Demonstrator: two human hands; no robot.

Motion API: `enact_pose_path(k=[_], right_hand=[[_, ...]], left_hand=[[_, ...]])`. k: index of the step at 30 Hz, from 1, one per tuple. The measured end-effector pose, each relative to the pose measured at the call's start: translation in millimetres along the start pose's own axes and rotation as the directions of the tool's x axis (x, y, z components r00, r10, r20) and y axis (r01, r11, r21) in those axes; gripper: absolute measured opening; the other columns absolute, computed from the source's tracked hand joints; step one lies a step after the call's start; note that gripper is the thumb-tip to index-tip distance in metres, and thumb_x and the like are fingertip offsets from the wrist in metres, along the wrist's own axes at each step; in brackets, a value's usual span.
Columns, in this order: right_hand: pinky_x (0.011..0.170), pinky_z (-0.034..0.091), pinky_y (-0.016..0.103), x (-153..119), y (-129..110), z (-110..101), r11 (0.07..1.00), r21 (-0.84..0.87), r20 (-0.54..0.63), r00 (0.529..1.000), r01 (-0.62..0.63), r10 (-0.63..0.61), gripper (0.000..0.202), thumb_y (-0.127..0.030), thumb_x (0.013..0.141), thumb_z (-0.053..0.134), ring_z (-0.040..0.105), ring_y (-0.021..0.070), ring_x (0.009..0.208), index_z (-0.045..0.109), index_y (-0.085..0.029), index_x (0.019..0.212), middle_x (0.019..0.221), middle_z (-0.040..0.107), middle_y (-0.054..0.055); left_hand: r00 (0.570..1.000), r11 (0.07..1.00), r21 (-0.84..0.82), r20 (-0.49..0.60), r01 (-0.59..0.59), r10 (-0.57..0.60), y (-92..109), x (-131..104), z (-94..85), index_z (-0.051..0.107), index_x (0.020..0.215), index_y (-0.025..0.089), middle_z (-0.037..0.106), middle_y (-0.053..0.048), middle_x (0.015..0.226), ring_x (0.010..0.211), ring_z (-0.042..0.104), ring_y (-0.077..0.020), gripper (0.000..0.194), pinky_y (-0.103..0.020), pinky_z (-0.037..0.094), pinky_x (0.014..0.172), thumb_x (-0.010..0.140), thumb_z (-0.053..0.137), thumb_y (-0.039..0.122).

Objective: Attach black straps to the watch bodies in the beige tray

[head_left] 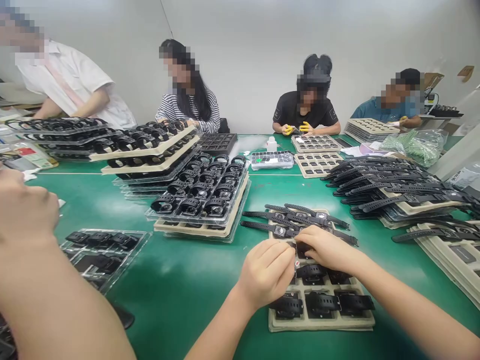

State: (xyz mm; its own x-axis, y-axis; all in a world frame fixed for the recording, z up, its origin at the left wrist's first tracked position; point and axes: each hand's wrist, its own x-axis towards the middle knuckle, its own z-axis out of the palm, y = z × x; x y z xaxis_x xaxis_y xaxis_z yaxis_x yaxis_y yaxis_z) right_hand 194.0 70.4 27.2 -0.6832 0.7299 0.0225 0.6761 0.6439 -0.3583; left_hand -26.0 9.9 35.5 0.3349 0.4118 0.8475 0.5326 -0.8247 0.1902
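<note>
Watch [302, 249] black, strap looped, over beige tray [322, 322]; left hand [267, 270], right hand [327, 248] both pinched closed on it.

**Bare Hands, Bare Forearms at the Bench**

The wearer's left hand [267, 270] and right hand [327, 248] are ungloved, with no rings or wristbands visible. Both forearms run bare to the bottom edge of the frame; no sleeve shows. Fingernails appear short and plain, though blur hides finer detail.
</note>
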Motion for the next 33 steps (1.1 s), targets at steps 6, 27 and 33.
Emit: enact_pose_path(k=[6,27,33], right_hand=[[0.086,0.054,0.042,-41.2,39.1,-32.5,0.966,-0.078,-0.063,0.968,-0.249,0.244,0.013,-0.023,0.090,0.063,0.066,0.0309,0.104,0.074,-0.022,0.099,0.105,0.073,0.010],[0.065,0.043,0.033,-72.4,19.8,-81.3,0.961,-0.229,-0.525,0.851,-0.159,0.016,0.025,-0.032,0.104,0.049,0.064,0.0236,0.078,0.067,-0.025,0.089,0.089,0.074,0.005],[0.080,0.049,0.035,-44.7,-19.1,-95.3,0.943,-0.264,-0.659,0.676,0.202,-0.330,0.018,-0.022,0.103,0.055,0.066,0.0207,0.085,0.072,-0.026,0.098,0.094,0.077,0.004]], left_hand=[[1.000,1.000,-0.014,0.014,0.006,-0.006,0.0,-0.6,1.2,0.063,0.095,0.016,0.073,-0.006,0.080,0.068,0.059,-0.0171,0.021,-0.031,0.052,0.060,0.086,0.056,-0.002],[0.976,0.970,-0.114,0.067,0.215,-0.208,-5.6,13.4,5.5,0.065,0.112,0.020,0.074,-0.008,0.098,0.092,0.067,-0.0212,0.023,-0.036,0.057,0.080,0.093,0.057,0.009],[0.779,0.633,-0.461,0.446,0.622,-0.441,19.9,68.1,2.5,0.053,0.139,0.023,0.069,-0.014,0.123,0.111,0.066,-0.0267,0.043,-0.040,0.056,0.088,0.101,0.053,0.043]])
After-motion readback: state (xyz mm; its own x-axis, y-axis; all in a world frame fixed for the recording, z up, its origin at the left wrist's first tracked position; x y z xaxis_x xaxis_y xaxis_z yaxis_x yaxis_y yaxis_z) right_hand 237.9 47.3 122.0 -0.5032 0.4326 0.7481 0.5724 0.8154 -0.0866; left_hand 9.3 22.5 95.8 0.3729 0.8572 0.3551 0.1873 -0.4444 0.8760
